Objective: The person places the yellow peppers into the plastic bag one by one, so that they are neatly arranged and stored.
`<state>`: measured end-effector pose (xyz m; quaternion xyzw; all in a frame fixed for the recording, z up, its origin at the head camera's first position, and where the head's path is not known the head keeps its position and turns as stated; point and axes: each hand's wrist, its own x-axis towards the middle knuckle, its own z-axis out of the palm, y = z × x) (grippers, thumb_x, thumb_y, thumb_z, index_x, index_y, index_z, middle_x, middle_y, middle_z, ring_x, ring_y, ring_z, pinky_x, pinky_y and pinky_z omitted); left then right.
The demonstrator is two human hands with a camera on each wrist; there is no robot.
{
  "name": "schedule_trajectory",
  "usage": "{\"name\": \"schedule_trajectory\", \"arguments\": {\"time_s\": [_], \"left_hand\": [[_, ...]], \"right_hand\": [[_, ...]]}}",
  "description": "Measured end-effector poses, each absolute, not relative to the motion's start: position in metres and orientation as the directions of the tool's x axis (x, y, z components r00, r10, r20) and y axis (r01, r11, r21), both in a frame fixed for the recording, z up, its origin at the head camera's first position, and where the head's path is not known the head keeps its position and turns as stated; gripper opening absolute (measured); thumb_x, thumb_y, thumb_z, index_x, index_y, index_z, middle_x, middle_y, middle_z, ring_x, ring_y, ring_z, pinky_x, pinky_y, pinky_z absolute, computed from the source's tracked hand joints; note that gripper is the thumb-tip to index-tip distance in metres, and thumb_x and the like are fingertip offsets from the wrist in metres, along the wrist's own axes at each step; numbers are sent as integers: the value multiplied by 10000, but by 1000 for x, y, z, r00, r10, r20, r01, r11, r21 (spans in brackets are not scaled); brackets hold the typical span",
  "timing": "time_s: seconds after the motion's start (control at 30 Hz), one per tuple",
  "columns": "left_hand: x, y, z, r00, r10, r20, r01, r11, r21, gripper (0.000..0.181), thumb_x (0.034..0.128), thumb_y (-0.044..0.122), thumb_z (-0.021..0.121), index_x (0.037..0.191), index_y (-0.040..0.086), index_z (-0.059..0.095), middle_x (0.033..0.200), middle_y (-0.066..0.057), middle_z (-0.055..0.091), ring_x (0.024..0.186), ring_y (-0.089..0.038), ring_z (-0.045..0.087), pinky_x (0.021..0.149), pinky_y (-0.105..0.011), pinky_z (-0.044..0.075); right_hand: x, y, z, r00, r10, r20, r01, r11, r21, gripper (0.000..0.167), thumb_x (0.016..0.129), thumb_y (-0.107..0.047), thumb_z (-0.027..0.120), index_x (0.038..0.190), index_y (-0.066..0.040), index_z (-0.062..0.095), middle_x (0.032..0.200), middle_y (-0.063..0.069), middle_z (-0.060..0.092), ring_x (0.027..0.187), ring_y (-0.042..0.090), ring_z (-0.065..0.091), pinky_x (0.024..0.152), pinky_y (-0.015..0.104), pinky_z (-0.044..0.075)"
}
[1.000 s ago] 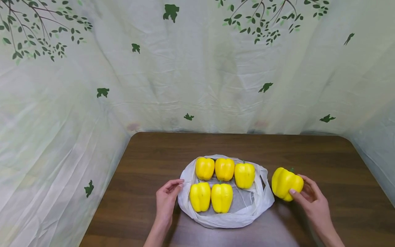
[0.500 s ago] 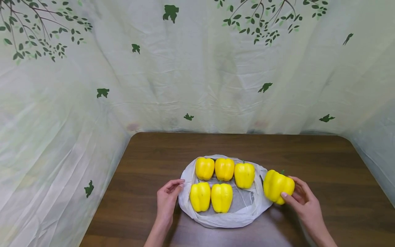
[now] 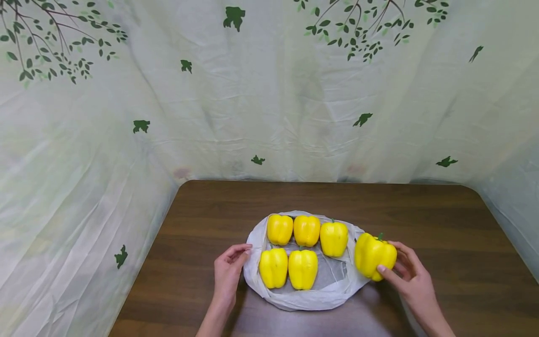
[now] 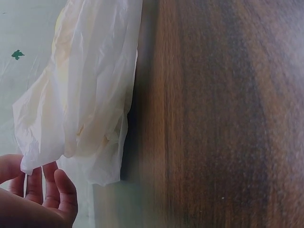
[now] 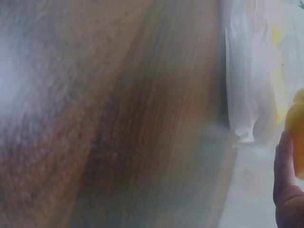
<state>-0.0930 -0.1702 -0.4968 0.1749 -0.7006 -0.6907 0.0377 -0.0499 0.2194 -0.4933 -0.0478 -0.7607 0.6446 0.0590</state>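
A white plastic bag (image 3: 294,302) lies spread with its mouth up on the table, several yellow bell peppers (image 3: 302,270) inside it in two rows. At the bag's left rim my left hand (image 3: 228,272) pinches the plastic between thumb and fingers; the left wrist view shows the bag's corner (image 4: 35,152) at those fingertips. My right hand (image 3: 413,281) grips another yellow bell pepper (image 3: 374,256), green stem up, over the bag's right edge. In the right wrist view only part of that held pepper (image 5: 297,128) shows, with the thumb against it.
The brown wooden table (image 3: 202,215) extends to both sides of the bag and behind it. A pale curtain (image 3: 269,93) printed with green leaves hangs behind the table's far edge and along the sides.
My right hand has moved left with the yellow bell pepper, from beside the bag to over its right rim. The left hand and the peppers in the bag stay nearly where they were.
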Motion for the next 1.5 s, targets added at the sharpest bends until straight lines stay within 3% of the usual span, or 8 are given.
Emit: {"name": "schedule_trajectory", "arguments": {"time_s": [0.4, 0.77, 1.0, 1.3, 1.5], "left_hand": [[-94, -169, -498, -935, -298, -190, -197, -6, 980, 198, 917, 101, 685, 1093, 21, 729, 1061, -93, 690, 928, -216, 594, 814, -223, 506], [-92, -169, -496, -935, -302, -184, -193, 0, 981, 197, 920, 96, 679, 1091, 11, 727, 1066, -103, 688, 939, -221, 604, 832, -209, 502], [-91, -169, -497, -937, -301, -177, -183, -10, 983, 198, 918, 86, 680, 1094, 7, 726, 1065, -108, 687, 935, -223, 604, 836, -211, 503], [-92, -169, -497, -934, -304, -186, -195, -3, 981, 201, 919, 95, 681, 1096, 11, 726, 1078, -107, 684, 944, -220, 607, 839, -207, 501], [-93, -169, -498, -931, -307, -197, -207, -3, 978, 201, 920, 96, 680, 1097, 14, 726, 1078, -100, 687, 946, -215, 608, 834, -206, 501]], "right_hand": [[-48, 211, -491, -995, 99, 25, -5, 198, -980, 610, 884, -79, 735, 1409, -72, 424, 1359, 46, 404, 1044, 52, 589, 792, 220, 532], [-47, 202, -492, -998, 57, -6, 18, 205, -979, 609, 873, -132, 758, 1393, -102, 443, 1364, 37, 428, 1041, 96, 600, 781, 261, 546], [-48, 197, -489, -995, 58, -84, 96, 271, -958, 648, 858, -275, 778, 1389, -120, 441, 1379, 66, 451, 1191, 271, 525, 831, 252, 528], [-50, 190, -490, -993, 36, -113, 118, 288, -950, 698, 836, -314, 793, 1396, -121, 425, 1403, 100, 426, 1231, 369, 498, 856, 312, 531], [-52, 186, -490, -992, 15, -125, 124, 313, -942, 724, 806, -335, 815, 1391, -153, 431, 1416, 100, 423, 1229, 365, 506, 866, 318, 526]]}}
